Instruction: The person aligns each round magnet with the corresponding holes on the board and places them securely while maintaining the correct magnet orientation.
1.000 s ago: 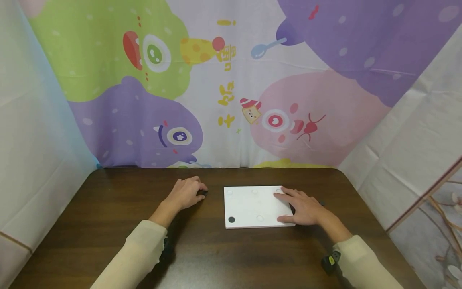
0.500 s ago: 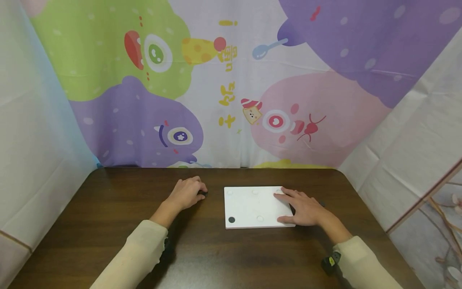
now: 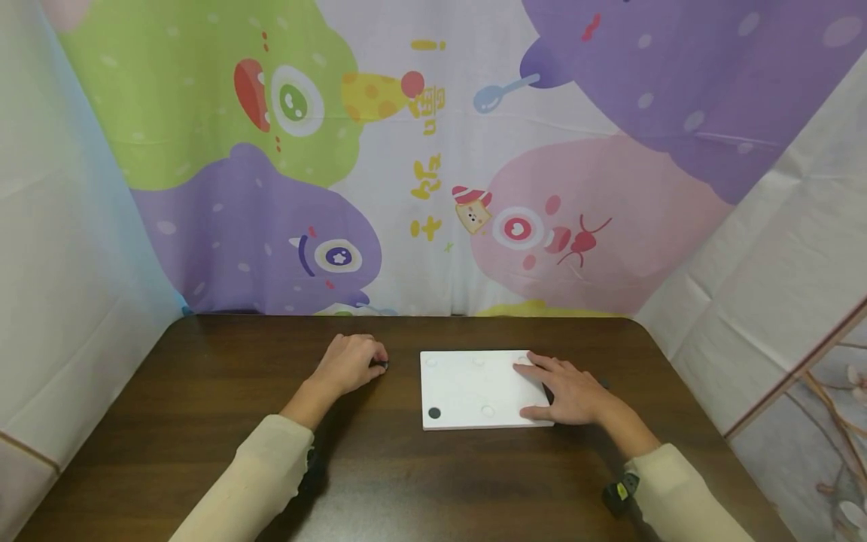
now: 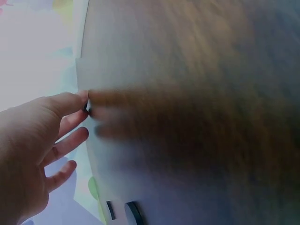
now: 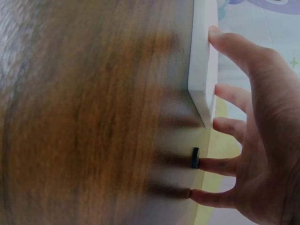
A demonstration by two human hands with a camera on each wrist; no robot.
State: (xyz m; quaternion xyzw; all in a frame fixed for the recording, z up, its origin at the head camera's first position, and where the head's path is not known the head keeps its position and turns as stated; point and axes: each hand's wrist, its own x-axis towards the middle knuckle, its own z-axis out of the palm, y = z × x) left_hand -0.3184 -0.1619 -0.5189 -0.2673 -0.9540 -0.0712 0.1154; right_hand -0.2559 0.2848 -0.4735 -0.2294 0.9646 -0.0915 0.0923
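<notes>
A white board (image 3: 484, 388) with several shallow round recesses lies on the table, a black disc (image 3: 435, 412) in its near left corner. Left of the board, my left hand (image 3: 348, 363) pinches a small black disc (image 4: 86, 108) on edge between thumb and fingertip, right at the table surface. The other fingers of that hand are spread apart. My right hand (image 3: 571, 388) rests on the board's right end, thumb (image 5: 214, 35) and two fingers on its top. Its outer two fingers reach past the board, one of them at another dark disc (image 5: 195, 158) on the table.
Two more dark pieces, a thin one (image 4: 110, 210) and a thicker one (image 4: 133, 213), lie on the brown table (image 3: 420, 482) near the left hand. A cartoon-printed curtain (image 3: 433, 188) hangs behind the table's back edge, with pale cloth on both sides.
The fingertips of my left hand have closed in on the black disc, and less of it shows now. My right hand and the board have stayed in place.
</notes>
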